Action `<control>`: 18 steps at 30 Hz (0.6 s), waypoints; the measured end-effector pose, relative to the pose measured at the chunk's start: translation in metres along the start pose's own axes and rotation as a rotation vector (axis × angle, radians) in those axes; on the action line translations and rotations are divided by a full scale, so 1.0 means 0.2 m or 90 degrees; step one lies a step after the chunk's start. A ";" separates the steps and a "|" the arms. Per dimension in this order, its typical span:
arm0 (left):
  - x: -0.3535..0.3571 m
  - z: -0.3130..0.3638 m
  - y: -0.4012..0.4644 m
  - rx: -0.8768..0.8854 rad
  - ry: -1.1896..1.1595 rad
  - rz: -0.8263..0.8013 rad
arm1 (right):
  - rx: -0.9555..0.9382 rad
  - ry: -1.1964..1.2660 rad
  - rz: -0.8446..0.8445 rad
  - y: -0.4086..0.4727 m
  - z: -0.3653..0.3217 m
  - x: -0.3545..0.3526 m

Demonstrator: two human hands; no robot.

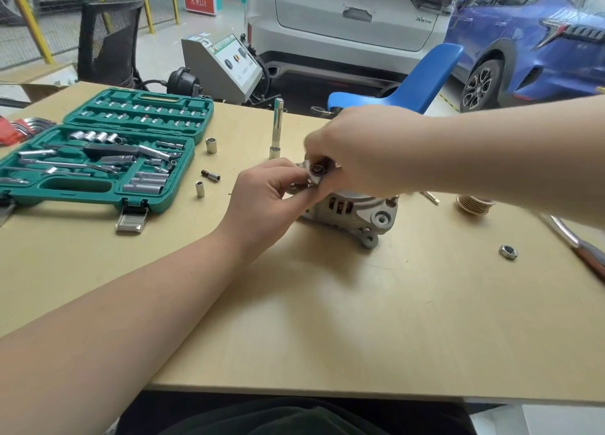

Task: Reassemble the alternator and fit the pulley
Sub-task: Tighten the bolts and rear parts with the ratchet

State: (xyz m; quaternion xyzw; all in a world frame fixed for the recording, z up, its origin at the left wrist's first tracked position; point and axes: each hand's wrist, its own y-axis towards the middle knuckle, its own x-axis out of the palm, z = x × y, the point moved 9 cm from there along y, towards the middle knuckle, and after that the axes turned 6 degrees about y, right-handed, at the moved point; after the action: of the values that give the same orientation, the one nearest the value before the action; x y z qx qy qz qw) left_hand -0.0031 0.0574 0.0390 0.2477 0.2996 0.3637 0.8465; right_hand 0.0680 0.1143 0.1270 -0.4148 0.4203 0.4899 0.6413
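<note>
A grey cast alternator (pixel 357 212) stands in the middle of the wooden table (pixel 327 303). My left hand (pixel 271 198) holds its left side, fingers curled round the upper housing. From above, my right hand (pixel 363 149) pinches a small round metal part (pixel 317 170) at the alternator's top left lug. My right hand hides most of the top. The brass-coloured grooved pulley (pixel 473 203) lies on the table to the right, apart from the alternator. A loose hex nut (pixel 508 251) lies nearer, further right.
An open green socket set case (pixel 98 153) fills the table's left. Loose sockets (pixel 211 145) and a bit adapter (pixel 210 175) lie beside it. A tall extension with socket (pixel 277 130) stands behind the alternator. A red-handled tool (pixel 579 244) lies at the right edge. Blue chair (pixel 409 87) behind.
</note>
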 end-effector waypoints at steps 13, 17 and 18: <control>0.01 -0.01 0.01 -0.004 -0.011 -0.032 | -0.180 -0.161 0.010 -0.01 -0.10 -0.01; -0.01 -0.02 0.00 -0.008 -0.012 -0.008 | -0.087 -0.173 0.050 0.03 -0.06 -0.01; -0.02 -0.03 0.00 -0.018 -0.016 0.003 | -0.028 -0.128 0.050 0.03 -0.03 0.01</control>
State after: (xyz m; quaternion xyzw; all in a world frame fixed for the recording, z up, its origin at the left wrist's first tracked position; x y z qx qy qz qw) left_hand -0.0090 0.0567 0.0368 0.2409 0.2834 0.3666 0.8528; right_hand 0.0619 0.1109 0.1230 -0.3607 0.3589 0.5628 0.6514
